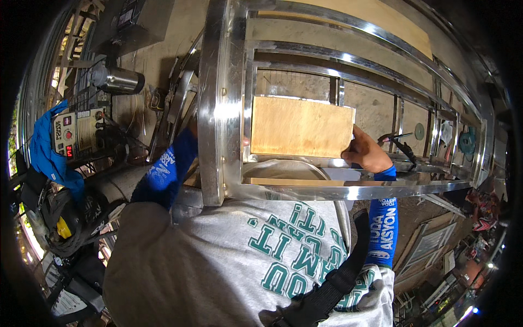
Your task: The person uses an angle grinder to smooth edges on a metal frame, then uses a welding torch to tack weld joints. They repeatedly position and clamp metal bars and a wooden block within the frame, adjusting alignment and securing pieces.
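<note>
A rectangular light-brown wooden board (302, 126) lies level inside a shiny metal tube frame (220, 98). My right hand (368, 150) grips the board's near right corner, with the thumb and fingers closed on its edge. My left hand (247, 141) reaches behind the frame's thick left post, which hides most of it. Only its fingertips show, closed against the board's left edge. Blue sleeves cover both forearms. A round pale rim (286, 169) shows partly beneath the board, behind the near rail.
At the left stand a welding machine (79, 133) with a lit display, a blue cloth (49, 147) and a steel tumbler (117, 79). Metal pieces (177, 103) lie beside the post. An electrode holder (403, 147) and a cutting disc (419, 131) are at the right. Rails surround the board.
</note>
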